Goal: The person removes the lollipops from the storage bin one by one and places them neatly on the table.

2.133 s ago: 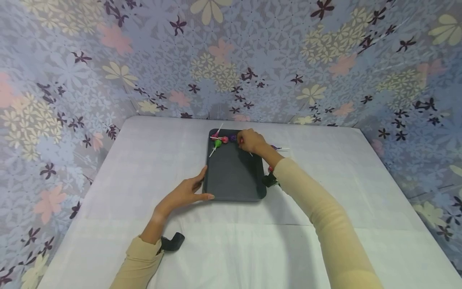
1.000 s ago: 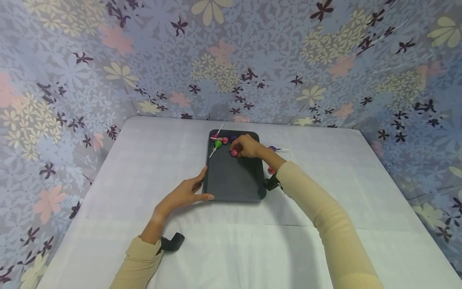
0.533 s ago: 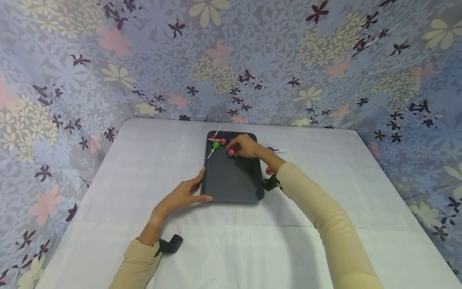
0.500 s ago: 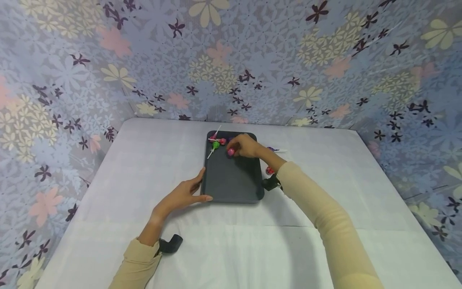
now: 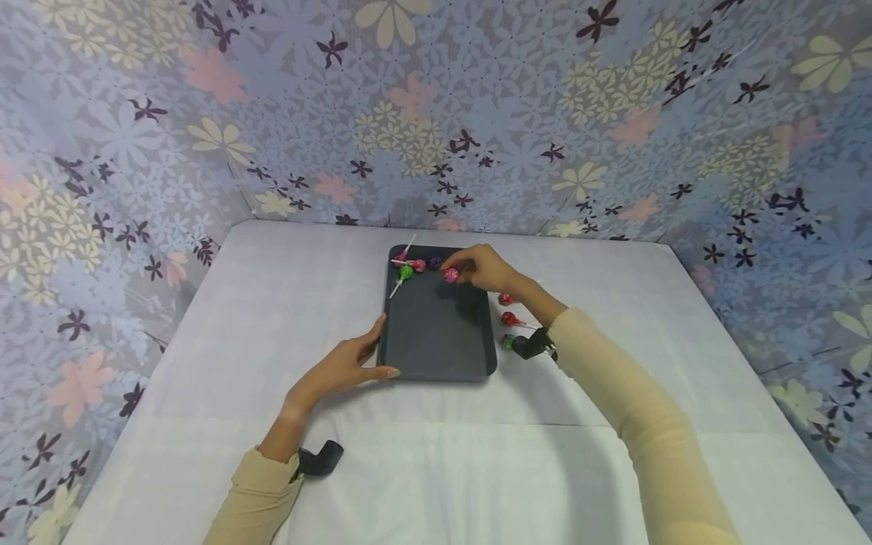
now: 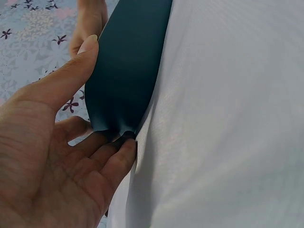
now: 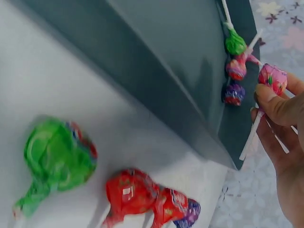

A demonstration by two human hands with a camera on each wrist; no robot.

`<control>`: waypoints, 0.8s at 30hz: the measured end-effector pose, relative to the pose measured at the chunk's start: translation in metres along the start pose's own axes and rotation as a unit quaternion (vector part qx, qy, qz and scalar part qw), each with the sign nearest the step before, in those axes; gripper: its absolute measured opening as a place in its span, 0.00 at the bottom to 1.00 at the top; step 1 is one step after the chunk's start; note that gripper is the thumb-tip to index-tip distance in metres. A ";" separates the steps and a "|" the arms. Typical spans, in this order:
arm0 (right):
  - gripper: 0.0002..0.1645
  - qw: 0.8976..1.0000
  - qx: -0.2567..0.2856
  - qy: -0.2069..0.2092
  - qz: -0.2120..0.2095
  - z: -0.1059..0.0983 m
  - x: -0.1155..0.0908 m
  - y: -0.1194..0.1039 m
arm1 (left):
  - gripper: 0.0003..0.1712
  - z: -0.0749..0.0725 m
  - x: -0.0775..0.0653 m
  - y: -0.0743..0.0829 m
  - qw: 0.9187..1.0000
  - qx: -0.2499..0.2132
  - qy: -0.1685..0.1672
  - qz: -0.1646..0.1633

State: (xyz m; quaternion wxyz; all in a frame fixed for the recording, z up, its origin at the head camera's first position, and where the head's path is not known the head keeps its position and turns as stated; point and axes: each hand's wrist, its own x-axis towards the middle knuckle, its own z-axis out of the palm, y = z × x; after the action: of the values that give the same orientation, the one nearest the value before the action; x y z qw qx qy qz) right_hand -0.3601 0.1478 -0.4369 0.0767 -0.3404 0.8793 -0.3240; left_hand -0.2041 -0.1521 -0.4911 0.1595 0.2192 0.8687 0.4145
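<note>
My left hand grips the near left corner of the dark grey tray. In the left wrist view its thumb lies along the tray's edge, with the other fingers curled against the far side. Over the back of the tray, my right hand pinches a pink-wrapped lollipop just below its head, clearly seen in the right wrist view. Beside it in the tray lie a purple lollipop, a pink-red one, another pink one and a green one.
Right of the tray, on the white cloth, lie two red lollipops and a green lollipop, partly behind the right wrist. A purple wrapper shows beyond the red ones. Flowered fabric rises behind the table.
My right hand came forward and left within the tray with the pink lollipop, then moved back and right, still pinching it. The left hand stays on the tray's corner.
</note>
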 end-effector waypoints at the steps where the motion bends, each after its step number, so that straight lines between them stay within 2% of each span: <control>1: 0.20 1.000 0.006 0.003 0.003 -0.002 -0.003 0.000 | 0.59 0.000 0.000 0.000 1.000 0.002 0.000 0.000; 6: 0.19 0.999 0.020 0.026 0.005 -0.017 -0.015 0.001 | 0.60 0.002 -0.001 0.001 1.000 0.000 0.000 0.000; 14: 0.19 0.998 -0.004 0.068 -0.003 -0.035 -0.036 0.017 | 0.59 0.003 -0.003 0.005 1.000 -0.001 0.000 -0.004; 24: 0.19 0.993 -0.019 0.095 0.066 -0.053 -0.065 0.043 | 0.59 0.005 -0.006 0.007 1.000 -0.012 0.000 -0.005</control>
State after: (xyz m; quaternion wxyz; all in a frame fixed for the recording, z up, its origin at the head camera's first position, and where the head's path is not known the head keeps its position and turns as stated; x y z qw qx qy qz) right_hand -0.3534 0.2418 -0.4279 0.0077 -0.2511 0.9090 -0.3325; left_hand -0.1955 -0.1482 -0.4879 0.1638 0.2132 0.8647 0.4243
